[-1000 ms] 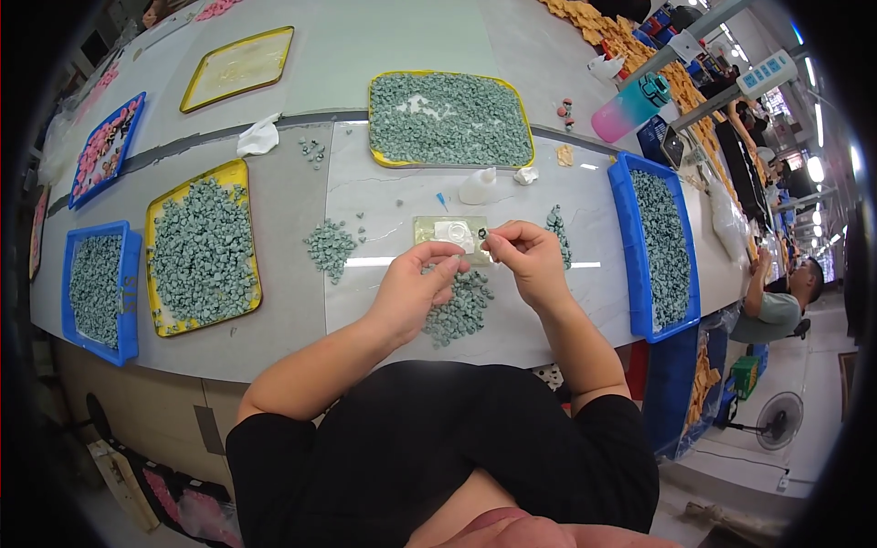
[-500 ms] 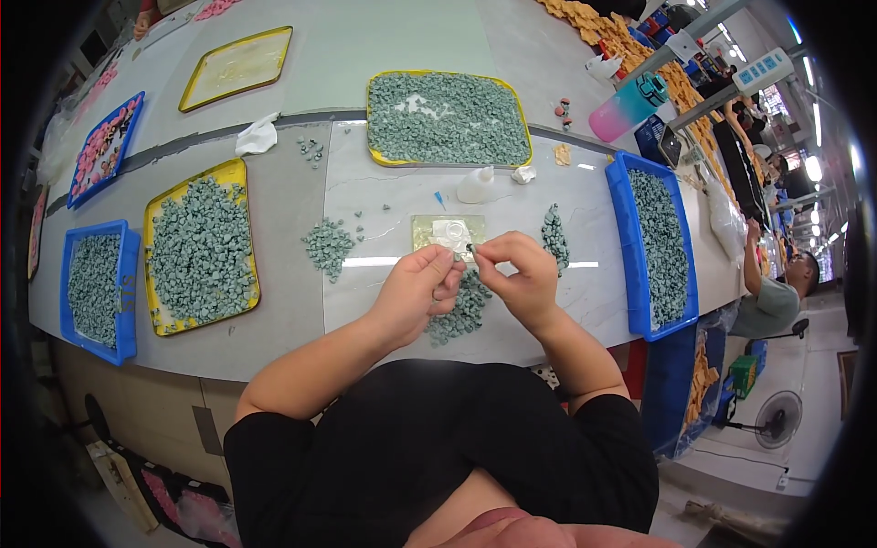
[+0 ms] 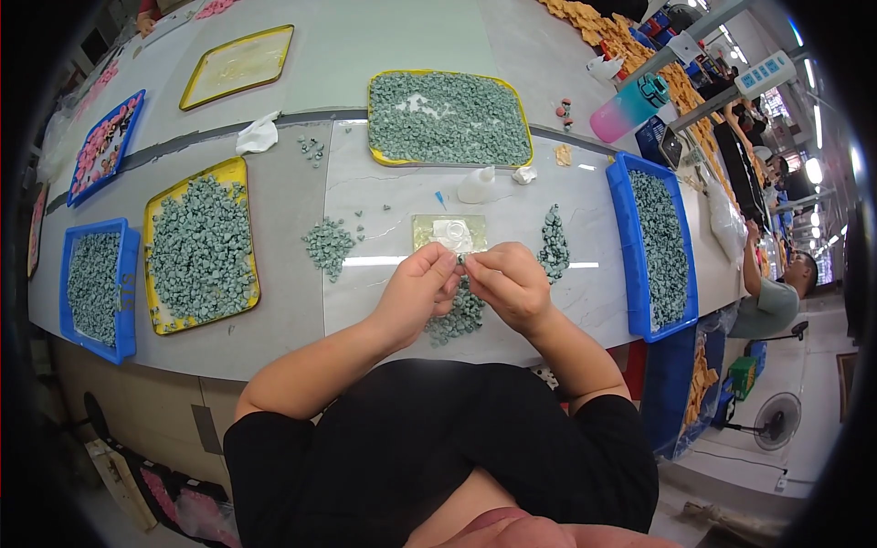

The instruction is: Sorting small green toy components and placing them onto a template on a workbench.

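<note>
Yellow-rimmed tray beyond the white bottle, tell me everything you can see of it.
The yellow-rimmed tray is a shallow rectangle with rounded corners, lying flat on the table. Small grey-green pieces cover most of its base; whitish patches show through left of centre. Its material is unclear. Neither the left hand nor the right hand touches it.

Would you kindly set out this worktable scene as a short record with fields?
Left hand: pinching a small green piece
Right hand: at that piece, grip unclear
Nearer the body: loose green pile
Just beyond: pale slab, white bottle
Left side: yellow tray and blue bin, both holding green pieces
Right side: blue crate, also holding green pieces
</note>
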The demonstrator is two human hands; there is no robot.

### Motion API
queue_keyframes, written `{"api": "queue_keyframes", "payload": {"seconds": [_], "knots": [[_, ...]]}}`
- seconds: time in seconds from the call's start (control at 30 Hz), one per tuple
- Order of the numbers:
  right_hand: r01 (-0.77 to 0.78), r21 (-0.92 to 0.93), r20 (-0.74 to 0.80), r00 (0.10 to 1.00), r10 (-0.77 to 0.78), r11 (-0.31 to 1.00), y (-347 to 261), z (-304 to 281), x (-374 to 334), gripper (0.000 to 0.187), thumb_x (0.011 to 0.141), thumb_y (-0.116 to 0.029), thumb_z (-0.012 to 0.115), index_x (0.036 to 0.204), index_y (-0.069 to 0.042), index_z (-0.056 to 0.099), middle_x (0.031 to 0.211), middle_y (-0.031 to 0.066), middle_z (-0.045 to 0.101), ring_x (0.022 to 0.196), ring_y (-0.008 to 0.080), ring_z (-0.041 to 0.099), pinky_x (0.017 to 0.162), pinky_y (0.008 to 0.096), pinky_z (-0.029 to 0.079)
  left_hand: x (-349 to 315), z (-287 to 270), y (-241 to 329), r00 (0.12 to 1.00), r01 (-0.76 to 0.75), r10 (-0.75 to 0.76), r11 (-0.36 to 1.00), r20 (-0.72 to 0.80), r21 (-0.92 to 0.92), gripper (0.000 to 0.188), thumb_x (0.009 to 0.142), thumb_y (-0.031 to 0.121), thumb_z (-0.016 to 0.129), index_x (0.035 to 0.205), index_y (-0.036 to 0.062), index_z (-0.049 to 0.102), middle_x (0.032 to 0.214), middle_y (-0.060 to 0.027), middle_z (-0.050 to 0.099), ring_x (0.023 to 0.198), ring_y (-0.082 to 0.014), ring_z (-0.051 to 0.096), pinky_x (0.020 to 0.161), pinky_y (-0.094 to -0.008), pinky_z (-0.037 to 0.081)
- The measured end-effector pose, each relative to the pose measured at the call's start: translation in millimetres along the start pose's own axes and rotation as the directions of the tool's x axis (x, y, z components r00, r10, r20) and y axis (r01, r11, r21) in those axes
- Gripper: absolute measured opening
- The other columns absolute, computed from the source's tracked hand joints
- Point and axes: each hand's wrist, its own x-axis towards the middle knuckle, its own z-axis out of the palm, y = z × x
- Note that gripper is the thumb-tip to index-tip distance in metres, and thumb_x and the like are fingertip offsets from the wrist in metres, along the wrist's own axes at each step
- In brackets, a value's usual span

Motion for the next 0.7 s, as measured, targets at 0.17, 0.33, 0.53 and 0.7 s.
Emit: {"api": "queue_keyframes", "payload": {"seconds": [0.17,0.33,0.53,0.7], "knots": [[0.02,0.052,0.033,0.999,-0.021,0.998,2,1,1,0.025,0.059,0.004,0.071,0.084,0.002,0.064,0.082,0.0096,0.063,0.068,0.0227,0.059,0.059,0.0301,0.048,-1,1,-3,0.995,-0.08,0.088,0.987,-0.053,0.14,0.017,0.096,0.019,0.041,0.083,0.0085,0.042,0.066,0.0016,0.041,0.052,-0.0048,0.029,0.045,-0.018,0.024],[-0.22,0.174,-0.01,0.974,0.225,0.96,-9,5,-1,0.022,0.064,0.009,0.068,0.085,0.0,0.065,0.081,0.0102,0.063,0.068,0.02,0.061,0.058,0.0271,0.049,-6,1,-6,0.969,-0.201,0.24,0.909,-0.065,0.365,0.017,0.096,0.02,0.043,0.084,0.0072,0.043,0.066,0.0019,0.042,0.051,-0.0035,0.032,0.044,-0.0175,0.027],[-0.295,0.199,-0.073,0.946,0.315,0.934,-15,13,-1,0.022,0.065,0.009,0.068,0.084,0.0,0.066,0.079,0.01,0.064,0.066,0.0191,0.061,0.057,0.0251,0.049,-8,-1,-7,0.931,-0.286,0.364,0.785,-0.036,0.55,0.018,0.095,0.02,0.045,0.083,0.0063,0.045,0.064,0.003,0.044,0.051,-0.0024,0.037,0.045,-0.0172,0.031],[-0.295,0.204,-0.047,0.949,0.311,0.933,-11,11,-3,0.022,0.066,0.005,0.069,0.087,-0.001,0.065,0.081,0.0087,0.064,0.07,0.0185,0.062,0.059,0.0263,0.05,-5,-6,-9,0.924,-0.269,0.379,0.73,-0.046,0.628,0.018,0.094,0.02,0.047,0.083,0.0058,0.048,0.062,0.0038,0.044,0.051,-0.0019,0.038,0.045,-0.0173,0.031]]}}
